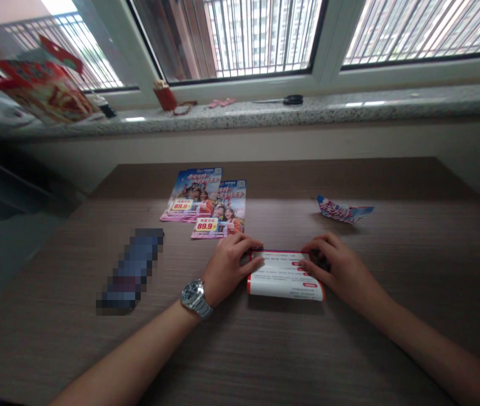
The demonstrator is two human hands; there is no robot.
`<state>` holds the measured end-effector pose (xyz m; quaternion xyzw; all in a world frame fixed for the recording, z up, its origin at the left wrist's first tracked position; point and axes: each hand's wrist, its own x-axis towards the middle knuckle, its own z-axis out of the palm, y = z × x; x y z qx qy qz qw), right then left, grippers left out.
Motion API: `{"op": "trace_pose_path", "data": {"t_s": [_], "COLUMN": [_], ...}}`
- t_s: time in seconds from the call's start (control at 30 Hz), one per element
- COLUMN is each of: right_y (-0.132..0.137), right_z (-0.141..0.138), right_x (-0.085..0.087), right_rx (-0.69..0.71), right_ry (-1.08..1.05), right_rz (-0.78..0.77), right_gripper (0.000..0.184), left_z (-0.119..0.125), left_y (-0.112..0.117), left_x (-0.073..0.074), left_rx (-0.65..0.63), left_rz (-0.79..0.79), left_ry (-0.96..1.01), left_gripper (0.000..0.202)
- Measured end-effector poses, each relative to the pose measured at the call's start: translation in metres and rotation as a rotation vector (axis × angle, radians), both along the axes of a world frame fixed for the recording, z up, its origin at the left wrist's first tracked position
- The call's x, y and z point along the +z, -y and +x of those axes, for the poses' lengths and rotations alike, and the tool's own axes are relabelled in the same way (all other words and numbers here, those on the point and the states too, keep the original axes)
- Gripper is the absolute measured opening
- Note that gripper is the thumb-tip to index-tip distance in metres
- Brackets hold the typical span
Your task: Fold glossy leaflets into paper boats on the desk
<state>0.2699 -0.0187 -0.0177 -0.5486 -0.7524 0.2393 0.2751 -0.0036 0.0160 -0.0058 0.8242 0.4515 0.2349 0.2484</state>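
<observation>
A folded flyer [284, 276], white with red edges and small print, lies on the wooden table [350, 349] in front of me. My left hand [227, 265], with a metal watch on its wrist, presses fingers curled onto the flyer's left top corner. My right hand [339, 268] presses with curled fingers on its right top corner. Both hands pin the fold flat. Beyond them lie two colourful flyers [206, 203] overlapping each other, printed with "89.9".
A folded paper shape [343, 210] made from a flyer sits at the right back of the table. A blurred dark object [132, 270] lies to the left. On the stone windowsill [350, 107] are scissors [290, 100], a red item [164, 96] and red packaging [45, 90].
</observation>
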Motion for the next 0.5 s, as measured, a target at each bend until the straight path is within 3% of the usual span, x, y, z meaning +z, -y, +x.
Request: {"op": "trace_pose_path", "data": {"t_s": [0.5], "right_y": [0.0012], "right_z": [-0.0003], "right_x": [-0.0025], "right_rx": [-0.02], "right_ry": [0.024], "right_rz": [0.021], "right_gripper": [0.013], "left_z": [0.0005], "left_y": [-0.0017], "left_x": [-0.0019], "left_rx": [-0.001], "left_rz": [0.0], "left_ry": [0.005], "left_gripper": [0.021]}}
